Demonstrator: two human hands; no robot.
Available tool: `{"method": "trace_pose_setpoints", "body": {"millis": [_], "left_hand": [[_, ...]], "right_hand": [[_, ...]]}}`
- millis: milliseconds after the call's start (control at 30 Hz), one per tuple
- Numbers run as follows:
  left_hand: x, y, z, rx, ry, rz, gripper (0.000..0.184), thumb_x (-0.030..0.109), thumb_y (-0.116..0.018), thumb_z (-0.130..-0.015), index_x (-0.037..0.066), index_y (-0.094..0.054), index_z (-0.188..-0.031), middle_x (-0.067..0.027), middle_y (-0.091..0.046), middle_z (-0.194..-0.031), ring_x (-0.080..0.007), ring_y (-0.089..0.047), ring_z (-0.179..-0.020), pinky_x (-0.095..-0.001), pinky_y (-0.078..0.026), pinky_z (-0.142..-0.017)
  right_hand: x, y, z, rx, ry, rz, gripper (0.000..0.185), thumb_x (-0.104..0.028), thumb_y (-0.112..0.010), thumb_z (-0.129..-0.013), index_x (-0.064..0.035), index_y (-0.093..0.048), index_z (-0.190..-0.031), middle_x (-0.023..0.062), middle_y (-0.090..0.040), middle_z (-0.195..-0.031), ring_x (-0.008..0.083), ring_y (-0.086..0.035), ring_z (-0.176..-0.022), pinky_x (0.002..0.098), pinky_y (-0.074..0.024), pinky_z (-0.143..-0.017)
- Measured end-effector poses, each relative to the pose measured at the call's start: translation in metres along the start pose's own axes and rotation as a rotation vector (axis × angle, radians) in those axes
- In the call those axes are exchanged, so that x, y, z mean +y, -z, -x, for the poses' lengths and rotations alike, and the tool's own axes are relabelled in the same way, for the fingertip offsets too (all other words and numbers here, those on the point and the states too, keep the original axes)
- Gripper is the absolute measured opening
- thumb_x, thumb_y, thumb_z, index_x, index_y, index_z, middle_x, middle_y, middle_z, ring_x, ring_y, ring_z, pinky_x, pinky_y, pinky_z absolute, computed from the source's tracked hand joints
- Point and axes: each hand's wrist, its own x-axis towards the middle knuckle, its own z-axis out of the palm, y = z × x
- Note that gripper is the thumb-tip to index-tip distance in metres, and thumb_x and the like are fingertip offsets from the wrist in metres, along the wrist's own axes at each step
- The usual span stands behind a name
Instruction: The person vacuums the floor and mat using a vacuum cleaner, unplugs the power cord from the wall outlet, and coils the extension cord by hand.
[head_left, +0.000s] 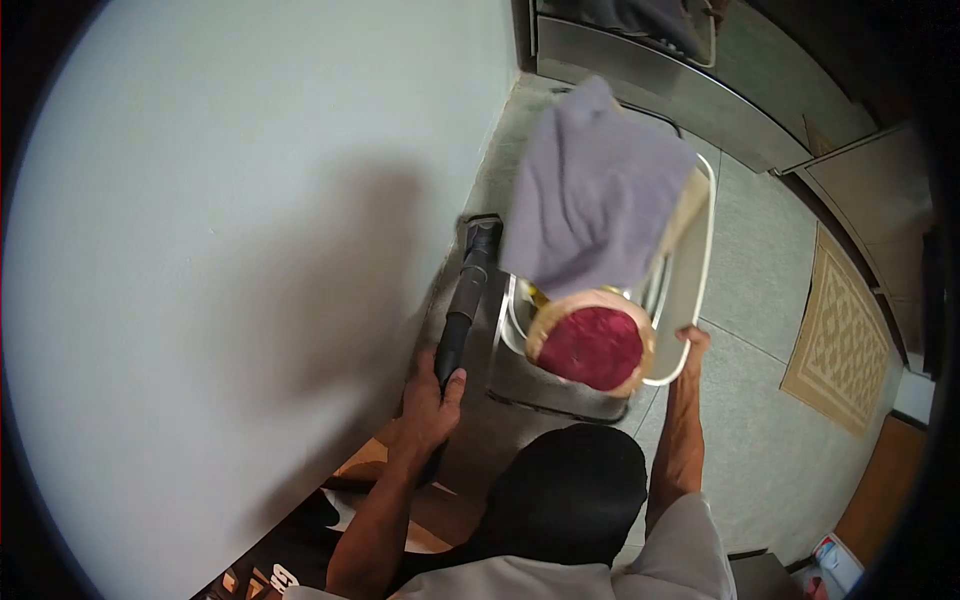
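Observation:
My left hand (430, 408) is wrapped round a black vacuum cleaner tube (462, 318), whose flat nozzle (484, 228) points away from me along the foot of the wall. With the fingers of my right hand (693, 341) I grip the pale rim of a white plastic tub (690, 292). A grey cloth (600, 195) drapes over the tub and hides much of its inside. At the tub's near end lies a round, dark red thing with a tan border (590, 347); its kind I cannot make out. Beneath the tub is a metallic stand (545, 395) with a dark edge.
A plain pale wall (230, 200) rises close on my left. Dark, shiny cabinet fronts (660, 75) run along the far side and right. A beige patterned mat (838, 335) lies on the grey tiled floor (755, 270). A brown board (880, 480) stands at the lower right.

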Motion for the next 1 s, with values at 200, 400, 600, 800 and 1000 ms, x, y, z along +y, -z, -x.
{"method": "trace_pose_setpoints", "body": {"millis": [200, 400, 600, 800, 1000], "left_hand": [[-0.014, 0.081, -0.07, -0.171, 0.173, 0.181, 0.044, 0.038, -0.053, -0.093, 0.0, -0.05, -0.116, -0.0031, -0.053, -0.071, -0.0132, -0.05, -0.054, -0.0303, -0.042, -0.05], [-0.015, 0.114, -0.182, -0.223, 0.793, 0.56, 0.04, 0.044, -0.05, -0.094, 0.003, -0.05, -0.098, -0.0055, -0.049, -0.065, -0.0163, -0.054, -0.052, -0.0321, -0.046, -0.045], [-0.078, 0.07, -0.208, -0.048, 0.617, 0.463, 0.045, 0.045, -0.041, -0.097, 0.0, -0.048, -0.099, -0.0066, -0.05, -0.06, -0.0167, -0.055, -0.046, -0.0302, -0.045, -0.04], [-0.074, 0.074, -0.181, -0.043, 0.522, 0.221, 0.047, 0.042, -0.035, -0.099, -0.004, -0.047, -0.099, -0.0092, -0.05, -0.057, -0.0189, -0.055, -0.043, -0.0324, -0.045, -0.039], [-0.037, 0.043, -0.247, 0.027, 0.533, 0.286, 0.045, 0.037, -0.034, -0.1, -0.005, -0.048, -0.095, -0.0136, -0.051, -0.058, -0.0228, -0.054, -0.041, -0.0346, -0.045, -0.04]], "right_hand": [[0.011, 0.05, 0.035, 0.262, 0.046, 0.176, 0.041, -0.019, -0.05, -0.061, 0.0073, -0.056, -0.092, 0.0096, -0.059, -0.081, 0.0198, -0.057, -0.07, 0.0288, -0.0472, -0.063], [0.005, 0.033, 0.074, 0.349, 0.002, -0.192, 0.051, -0.023, -0.053, -0.058, 0.0063, -0.058, -0.099, 0.0158, -0.063, -0.092, 0.0297, -0.061, -0.082, 0.0381, -0.0497, -0.079], [0.061, 0.159, 0.089, 0.513, 0.004, -0.12, 0.05, -0.021, -0.054, -0.056, 0.006, -0.058, -0.098, 0.0149, -0.062, -0.09, 0.0298, -0.061, -0.08, 0.0376, -0.0497, -0.079], [0.02, 0.127, 0.105, 0.439, 0.02, -0.189, 0.046, -0.035, -0.057, -0.07, 0.0031, -0.063, -0.095, 0.0163, -0.062, -0.101, 0.0292, -0.059, -0.089, 0.0365, -0.0479, -0.078], [-0.047, 0.028, 0.094, 1.033, 0.977, 0.998, 0.045, -0.028, -0.051, -0.092, 0.006, -0.053, -0.123, 0.0158, -0.062, -0.112, 0.0294, -0.06, -0.099, 0.0347, -0.0476, -0.086]]}}
